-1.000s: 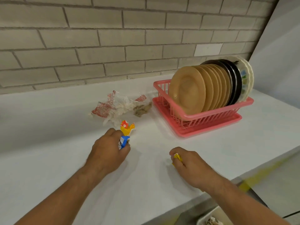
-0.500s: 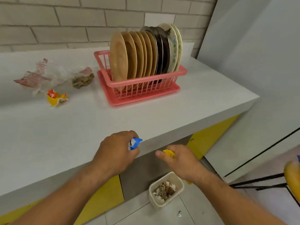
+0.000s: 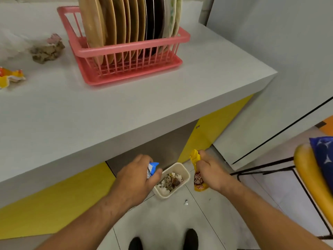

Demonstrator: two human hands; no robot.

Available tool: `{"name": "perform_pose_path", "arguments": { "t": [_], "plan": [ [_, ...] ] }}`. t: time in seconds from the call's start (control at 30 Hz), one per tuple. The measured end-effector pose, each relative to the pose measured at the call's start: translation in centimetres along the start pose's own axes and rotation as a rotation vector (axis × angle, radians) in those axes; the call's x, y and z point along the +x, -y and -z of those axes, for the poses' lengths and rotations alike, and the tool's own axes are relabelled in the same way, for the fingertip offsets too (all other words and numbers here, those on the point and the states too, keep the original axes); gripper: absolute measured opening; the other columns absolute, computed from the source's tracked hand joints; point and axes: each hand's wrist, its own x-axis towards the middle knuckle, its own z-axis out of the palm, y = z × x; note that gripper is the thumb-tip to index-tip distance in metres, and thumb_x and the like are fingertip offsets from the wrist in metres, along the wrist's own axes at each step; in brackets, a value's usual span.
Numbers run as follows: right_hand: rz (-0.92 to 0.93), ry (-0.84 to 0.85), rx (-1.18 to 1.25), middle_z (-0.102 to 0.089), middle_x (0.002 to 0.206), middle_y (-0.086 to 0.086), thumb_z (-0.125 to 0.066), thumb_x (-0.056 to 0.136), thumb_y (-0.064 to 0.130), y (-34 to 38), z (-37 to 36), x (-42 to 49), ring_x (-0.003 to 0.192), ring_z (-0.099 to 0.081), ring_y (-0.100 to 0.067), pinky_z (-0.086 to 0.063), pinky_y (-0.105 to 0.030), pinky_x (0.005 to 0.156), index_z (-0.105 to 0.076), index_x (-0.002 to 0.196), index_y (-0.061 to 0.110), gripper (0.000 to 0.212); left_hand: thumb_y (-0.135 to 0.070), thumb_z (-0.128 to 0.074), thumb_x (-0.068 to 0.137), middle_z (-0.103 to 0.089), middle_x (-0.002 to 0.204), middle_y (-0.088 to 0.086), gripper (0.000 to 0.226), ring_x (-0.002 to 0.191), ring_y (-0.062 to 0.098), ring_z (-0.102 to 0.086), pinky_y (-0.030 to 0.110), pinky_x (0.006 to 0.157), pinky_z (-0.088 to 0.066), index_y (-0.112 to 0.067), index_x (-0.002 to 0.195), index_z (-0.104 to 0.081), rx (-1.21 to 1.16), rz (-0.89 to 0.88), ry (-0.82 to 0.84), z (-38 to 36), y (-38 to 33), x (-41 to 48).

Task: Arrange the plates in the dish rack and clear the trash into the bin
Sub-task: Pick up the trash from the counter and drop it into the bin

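One pink rack (image 3: 129, 48) on the white counter (image 3: 90, 109), packed with roughly ten plates (image 3: 93, 24) on edge: five or six tan at the front, two dark behind, two pale patterned at the back. Three bits of trash on the counter, left of the rack: one brown wad (image 3: 46, 51) just beside it, one orange wrapper (image 3: 10, 78) nearer the front edge, one blurred heap of clear plastic (image 3: 10, 45) at the frame's left edge. One cream bin (image 3: 188, 175) on the floor (image 3: 162, 222) below the counter's lip, rectangular, part full of brown and white scraps. One small silver scrap (image 3: 186, 202) on the tiles near the bin. Two dark shoes (image 3: 191, 239) at the bottom edge.

Two hands, both reaching down and forward, one on each side of the bin. Left hand (image 3: 137, 175) knuckles up, over the bin's left end, fingers curled tight round one blue wrapper (image 3: 153, 167), a blue-and-white corner poking out past the thumb. Right hand (image 3: 210, 172) just right of the bin, fingers clenched round the middle of one yellow wrapper (image 3: 198, 181), crumpled top sticking up, brown-printed end hanging down beside the bin, not inside it.
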Motion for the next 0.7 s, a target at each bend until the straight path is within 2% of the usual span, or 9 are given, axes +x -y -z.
{"name": "perform_pose_path", "arguments": {
  "t": [0.07, 0.13, 0.2, 0.27, 0.37, 0.43, 0.5, 0.6, 0.7],
  "plan": [
    [-0.021, 0.075, 0.025, -0.056, 0.079, -0.001, -0.042, 0.093, 0.012, -2.1, -0.2, 1.3, 0.074, -0.056, -0.018, -0.054, -0.037, 0.066, -0.05, 0.086, 0.026, 0.018, -0.058, -0.041, 0.088, -0.048, 0.091, -0.013, 0.028, 0.074, 0.009, -0.056, 0.031, 0.067, -0.054, -0.031, 0.096, -0.045, -0.024, 0.027, -0.008, -2.0, 0.2, -0.1],
    [-0.035, 0.158, 0.02, -0.065, 0.097, 0.002, -0.048, 0.091, 0.013, -5.0, -0.6, 2.7, 0.091, -0.064, -0.017, -0.057, -0.04, 0.08, -0.055, 0.104, 0.035, 0.026, -0.057, -0.035, 0.089, -0.049, 0.083, -0.009, 0.03, 0.071, 0.012, -0.053, 0.034, 0.064, -0.049, -0.029, 0.083, -0.044, -0.012, 0.053, -0.005, -4.8, 0.5, -0.2],
    [-0.062, 0.226, -0.009, -0.063, 0.109, 0.007, -0.051, 0.094, 0.013, -8.9, -1.3, 3.9, 0.1, -0.06, -0.011, -0.052, -0.029, 0.087, -0.049, 0.123, 0.033, 0.036, -0.056, -0.027, 0.087, -0.048, 0.073, -0.006, 0.035, 0.066, 0.014, -0.049, 0.034, 0.06, -0.042, -0.026, 0.07, -0.038, 0.006, 0.092, 0.022, -8.4, 0.9, -0.3],
    [-0.102, 0.285, -0.076, -0.057, 0.112, 0.006, -0.051, 0.096, 0.014, -13.4, -2.6, 5.1, 0.1, -0.056, -0.01, -0.048, -0.024, 0.083, -0.041, 0.128, 0.034, 0.039, -0.052, -0.025, 0.08, -0.047, 0.068, -0.004, 0.033, 0.063, 0.015, -0.048, 0.035, 0.058, -0.039, -0.025, 0.065, -0.035, 0.011, 0.158, 0.068, -12.7, 1.7, -0.3],
    [-0.176, 0.312, -0.217, -0.054, 0.112, 0.002, -0.054, 0.094, 0.022, -20.5, -5.0, 7.8, 0.097, -0.057, -0.015, -0.053, -0.032, 0.084, -0.034, 0.124, 0.038, 0.039, -0.045, -0.025, 0.076, -0.046, 0.065, -0.001, 0.028, 0.063, 0.02, -0.051, 0.038, 0.06, -0.042, -0.022, 0.064, -0.035, -0.015, 0.28, 0.152, -19.6, 3.5, 0.1],
    [-0.182, 0.308, -0.222, -0.056, 0.105, 0.002, -0.057, 0.093, 0.024, -24.1, -6.5, 10.5, 0.091, -0.058, -0.016, -0.054, -0.032, 0.079, -0.041, 0.117, 0.036, 0.031, -0.042, -0.025, 0.077, -0.051, 0.073, -0.002, 0.028, 0.069, 0.017, -0.053, 0.036, 0.065, -0.045, -0.022, 0.072, -0.044, -0.008, 0.324, 0.179, -24.0, 5.4, 0.8],
    [-0.162, 0.281, -0.159, -0.06, 0.097, 0.003, -0.061, 0.091, 0.025, -26.8, -8.1, 13.8, 0.085, -0.06, -0.014, -0.056, -0.032, 0.074, -0.048, 0.104, 0.038, 0.023, -0.038, -0.028, 0.086, -0.053, 0.09, -0.003, 0.028, 0.078, 0.013, -0.053, 0.028, 0.069, -0.042, -0.022, 0.091, -0.05, -0.024, 0.332, 0.211, -28.1, 7.4, 2.0],
    [-0.069, 0.16, -0.164, -0.059, 0.113, 0.001, -0.067, 0.088, 0.025, -31.1, -11.0, 19.8, 0.098, -0.061, -0.019, -0.054, -0.036, 0.088, -0.057, 0.117, 0.033, 0.032, -0.024, -0.04, 0.097, -0.045, 0.107, -0.006, 0.023, 0.089, 0.009, -0.049, 0.017, 0.074, -0.033, -0.019, 0.117, -0.049, -0.037, 0.351, 0.191, -33.7, 10.7, 4.5],
    [0.106, 0.015, -0.362, -0.049, 0.116, -0.001, -0.065, 0.088, 0.022, -33.9, -13.5, 26.5, 0.106, -0.054, -0.022, -0.047, -0.033, 0.095, -0.057, 0.124, 0.027, 0.037, -0.023, -0.044, 0.096, -0.045, 0.113, -0.004, 0.03, 0.098, 0.013, -0.051, 0.022, 0.081, -0.037, -0.015, 0.124, -0.049, -0.038, 0.314, 0.096, -38.2, 13.6, 6.6]
  ]
}}
